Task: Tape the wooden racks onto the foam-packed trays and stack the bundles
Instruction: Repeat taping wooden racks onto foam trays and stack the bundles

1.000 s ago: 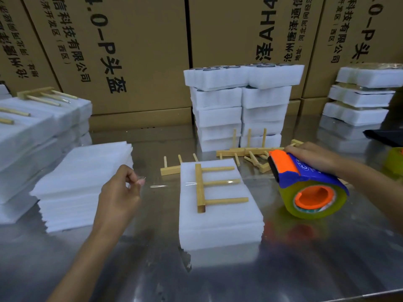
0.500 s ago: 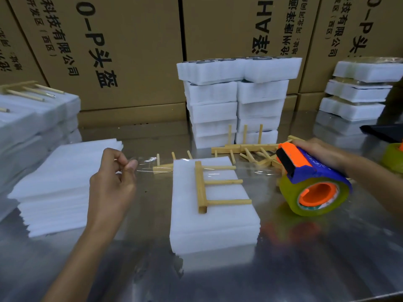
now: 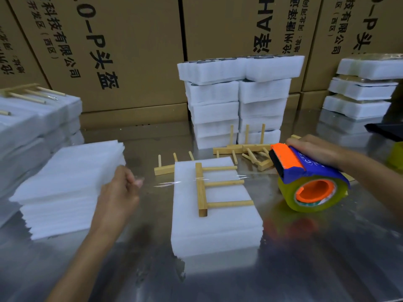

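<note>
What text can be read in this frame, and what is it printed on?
"科技有限公司", "(西区)" and "-P头盔": left cardboard box, running sideways.
"AH": middle cardboard box; the "沧州…" and "河北…" lines beside it are only partly legible.
"有限公司", "(西区)", "P头": right cardboard box, cropped.
"C" in a circle: blue tape dispenser under the right hand; its other print is too small to read.

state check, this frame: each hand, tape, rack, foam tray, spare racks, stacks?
left hand: pinches the tape's free end
right hand: holds the tape dispenser, off the bundle
clear tape: stretched across the rack, not cut
wooden rack: flat on the foam-packed tray, pegs pointing right
spare racks: loose on the table
finished bundles: stacked at left, racks on top
</note>
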Available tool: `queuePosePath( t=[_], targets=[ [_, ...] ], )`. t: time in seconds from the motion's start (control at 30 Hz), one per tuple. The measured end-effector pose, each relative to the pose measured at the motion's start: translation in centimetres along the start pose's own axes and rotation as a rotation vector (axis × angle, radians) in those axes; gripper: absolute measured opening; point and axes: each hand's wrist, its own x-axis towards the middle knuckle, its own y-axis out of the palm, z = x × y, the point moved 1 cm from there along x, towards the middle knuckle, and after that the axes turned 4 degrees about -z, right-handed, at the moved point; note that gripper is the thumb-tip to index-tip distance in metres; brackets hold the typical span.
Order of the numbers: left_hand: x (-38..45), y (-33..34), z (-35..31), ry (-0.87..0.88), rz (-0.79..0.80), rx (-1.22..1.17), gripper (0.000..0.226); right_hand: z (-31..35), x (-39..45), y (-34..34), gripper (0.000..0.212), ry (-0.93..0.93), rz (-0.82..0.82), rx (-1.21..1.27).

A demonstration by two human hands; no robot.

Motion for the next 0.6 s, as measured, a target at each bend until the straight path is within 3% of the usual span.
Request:
queuePosePath(
  t=[0.07,0.13,0.4,0.5,0.6],
  targets=[
    [-1.2,1.3,0.8,-0.052,0.177,0.090,0.021,0.4,-0.2,-0.3,0.040,-0.029,0.030,-0.116],
    [-2.2,2.1,0.7,0.004,0.242,0.260,0.017,0.4,-0.2,-0.4,0.038,-0.019,0.052,-0.183],
    [-5.0,3.3,-2.6,0.299,0.292,0.639,0.019,0.0,0.1,-0.3,0.024,-0.098,0.074,-0.310],
    [-4.9,3.7,-3.3,0.389,0.267,0.774,0.042,0.1,0.1,-0.3,0.032,-0.084,0.051,-0.272],
    [-3.7,2.3,-4.0,0.290,0.242,0.752,0.055,0.3,0.0,-0.2,0.038,-0.065,0.035,-0.211]
  ],
)
